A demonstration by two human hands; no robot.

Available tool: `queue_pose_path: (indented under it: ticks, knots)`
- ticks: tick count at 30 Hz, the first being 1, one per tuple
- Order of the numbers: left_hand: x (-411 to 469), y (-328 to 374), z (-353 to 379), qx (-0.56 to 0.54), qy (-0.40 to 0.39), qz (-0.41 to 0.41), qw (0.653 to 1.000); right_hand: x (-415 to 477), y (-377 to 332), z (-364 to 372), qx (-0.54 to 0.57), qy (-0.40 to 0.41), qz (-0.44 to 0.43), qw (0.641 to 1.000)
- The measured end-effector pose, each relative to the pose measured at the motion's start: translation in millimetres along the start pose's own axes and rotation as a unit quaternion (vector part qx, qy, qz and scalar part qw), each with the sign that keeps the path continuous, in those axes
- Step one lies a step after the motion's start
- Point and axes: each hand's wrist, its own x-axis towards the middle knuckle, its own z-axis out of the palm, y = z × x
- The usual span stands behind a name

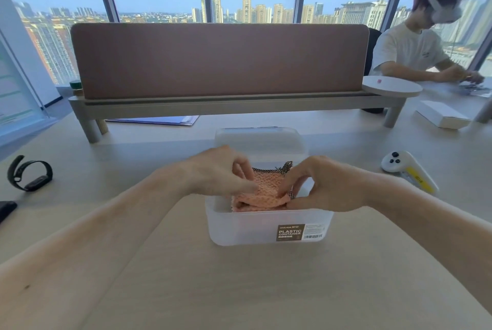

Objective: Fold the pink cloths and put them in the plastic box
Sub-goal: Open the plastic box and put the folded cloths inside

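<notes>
both hands pinching the folded cloth [259,191] between them: left fingers [241,170] on one edge, right fingers [288,184] on the other, probably so it stays folded going down into the box [266,226] under them

The desk [239,289] was light wood, with a black smartwatch [29,174] lying off to the left and a white controller with a yellow label [407,170] on the right. A brownish-pink divider panel [218,59] stood across the back, with a purple folder [159,120] tucked under its shelf. Far right there was a flat white box [440,118], and another person in a white tee [410,50] sat by the window [255,5].
</notes>
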Motion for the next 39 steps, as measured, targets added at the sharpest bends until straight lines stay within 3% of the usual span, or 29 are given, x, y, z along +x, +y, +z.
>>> queue_pose_path:
  ticks: [3, 6, 9, 11, 14, 19, 24, 26, 29, 32, 39]
  knots:
    - [9, -2, -3, -0.008, 0.068, -0.048, 0.996, 8, -1, -14, 0.054, 0.037, 0.021, 0.998]
    - [16, 6, 3, 0.083, 0.051, -0.091, 0.991, 20, -6, -10, 0.014, 0.105, 0.025, 0.994]
    - [17, 18, 11, 0.092, -0.010, -0.118, 0.989, 27, -12, 9, -0.097, 0.038, 0.026, 0.994]
    - [20, 16, 15, 0.086, -0.004, -0.121, 0.989, 28, -13, 15, -0.121, 0.019, 0.035, 0.992]
    - [25, 5, 21, 0.014, 0.057, -0.089, 0.994, 28, -11, 15, -0.112, 0.024, 0.042, 0.993]
    - [28, -1, 32, -0.147, 0.030, -0.003, 0.989, 26, -4, 18, -0.081, 0.024, 0.063, 0.994]
    - [29, 4, 31, -0.174, 0.031, 0.018, 0.984, 27, -2, 19, -0.064, 0.084, 0.083, 0.991]
    - [24, 13, 25, -0.193, 0.071, 0.058, 0.977, 29, -3, 18, 0.021, 0.134, 0.107, 0.985]
    - [15, 21, 9, -0.230, 0.123, 0.139, 0.955, 28, -10, 6, 0.270, 0.167, 0.125, 0.940]
    - [3, 20, -8, -0.337, 0.134, 0.164, 0.918, 24, -12, -4, 0.474, 0.144, 0.119, 0.861]
    - [5, 23, -13, -0.510, 0.114, 0.189, 0.831, 27, -25, 4, 0.682, 0.041, 0.040, 0.729]
